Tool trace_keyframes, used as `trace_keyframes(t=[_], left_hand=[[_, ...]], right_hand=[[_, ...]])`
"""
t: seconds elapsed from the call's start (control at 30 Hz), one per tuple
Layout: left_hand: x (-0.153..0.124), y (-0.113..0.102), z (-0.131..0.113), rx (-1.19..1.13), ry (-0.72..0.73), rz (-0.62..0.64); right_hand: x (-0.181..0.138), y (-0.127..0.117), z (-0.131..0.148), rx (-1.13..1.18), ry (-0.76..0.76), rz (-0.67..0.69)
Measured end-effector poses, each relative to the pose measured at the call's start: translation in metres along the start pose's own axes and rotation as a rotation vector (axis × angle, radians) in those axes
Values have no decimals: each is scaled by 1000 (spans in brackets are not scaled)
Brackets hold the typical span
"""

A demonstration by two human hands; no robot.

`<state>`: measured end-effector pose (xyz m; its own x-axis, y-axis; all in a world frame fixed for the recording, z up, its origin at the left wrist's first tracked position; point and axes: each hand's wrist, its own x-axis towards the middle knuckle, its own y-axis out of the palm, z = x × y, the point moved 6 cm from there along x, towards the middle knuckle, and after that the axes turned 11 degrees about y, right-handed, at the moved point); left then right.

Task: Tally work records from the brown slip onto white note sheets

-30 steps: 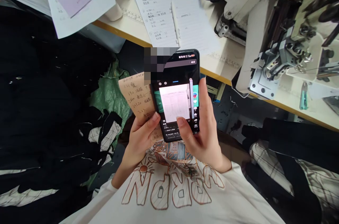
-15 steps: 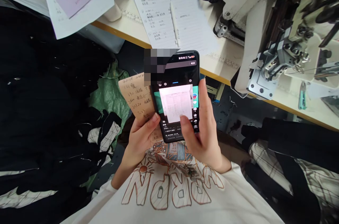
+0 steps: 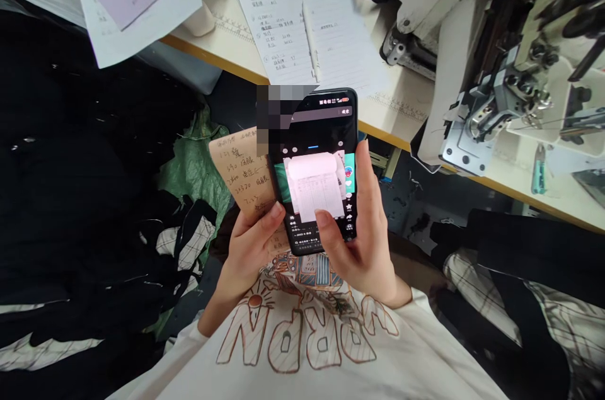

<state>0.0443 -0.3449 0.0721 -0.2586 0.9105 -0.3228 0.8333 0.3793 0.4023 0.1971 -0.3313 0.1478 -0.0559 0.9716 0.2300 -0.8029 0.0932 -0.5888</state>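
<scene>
A black smartphone point(image 3: 312, 135) is held upright in front of my chest, its lit screen showing a picture of white sheets with a table on them. My right hand point(image 3: 363, 242) grips the phone along its right edge, with the thumb over the lower screen. Between the thumb and fingers of my left hand point(image 3: 253, 239) is a brown sheet of paper point(image 3: 241, 173) with handwritten lines. The left thumb lies against the phone's left edge; the fingers behind the sheet are hidden. A blurred patch covers the phone's top left corner.
On the table lie lined handwritten sheets point(image 3: 278, 16) with a white pen point(image 3: 311, 41). A sewing machine point(image 3: 477, 72) and small thread snips point(image 3: 539, 170) are at the right. Dark garments point(image 3: 94, 198) and a green plastic bag point(image 3: 193, 167) fill the left side.
The picture on the phone screen has changed: the top white sheet now appears curled over. My right thumb has shifted slightly left on the screen. Both hands keep their hold.
</scene>
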Motion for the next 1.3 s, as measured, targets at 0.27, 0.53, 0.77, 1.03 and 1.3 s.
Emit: trace_keyframes(t=[0.27,0.53,0.77,1.03,1.3], left_hand=[[0,-2,1,-17,0,-4],[-1,3,-2,-47,4,-9],[-1,-1,1,-50,-7,-1],[0,7,-4,-67,13,37],[1,2,0,19,23,12]], right_hand=[[-1,-1,-2,26,12,37],[0,-2,0,13,10,7],[1,0,-1,-26,17,1],[-2,-3,-1,14,22,38],[1,1,-2,-30,38,18]])
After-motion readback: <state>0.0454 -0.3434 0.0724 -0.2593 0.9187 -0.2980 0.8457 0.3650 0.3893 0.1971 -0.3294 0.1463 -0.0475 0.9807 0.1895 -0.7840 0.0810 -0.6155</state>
